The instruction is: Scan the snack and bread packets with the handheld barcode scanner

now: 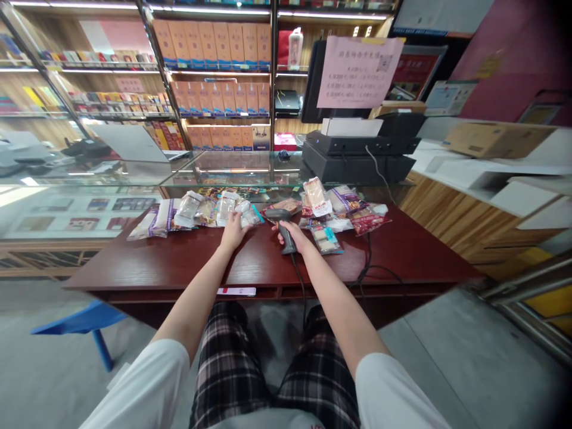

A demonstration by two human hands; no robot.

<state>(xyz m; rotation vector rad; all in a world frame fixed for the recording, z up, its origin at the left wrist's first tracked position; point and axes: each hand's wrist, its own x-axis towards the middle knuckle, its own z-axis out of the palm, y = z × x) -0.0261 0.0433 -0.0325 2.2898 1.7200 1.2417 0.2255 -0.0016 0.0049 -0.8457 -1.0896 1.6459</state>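
Note:
My right hand (292, 235) is wrapped round the handle of a dark grey barcode scanner (288, 243), its head tilted left and its cable running down over the table edge. My left hand (234, 231) rests at a row of snack packets, thumb and fingers apart. Its fingertips touch or nearly touch a white-and-clear packet (227, 205); a blue-edged packet (253, 215) lies just right of it. Right of the scanner is a heap of packets, with a beige packet (317, 195) on top, a red packet (370, 221) and a blue-and-clear packet (328, 239) in front.
The packets lie on a dark red table (179, 262). Behind it stand a glass counter (232, 162) and a black point-of-sale machine (357, 156) with a pink notice (360, 71). A black cable (379, 268) loops at right. A blue stool (84, 319) stands left.

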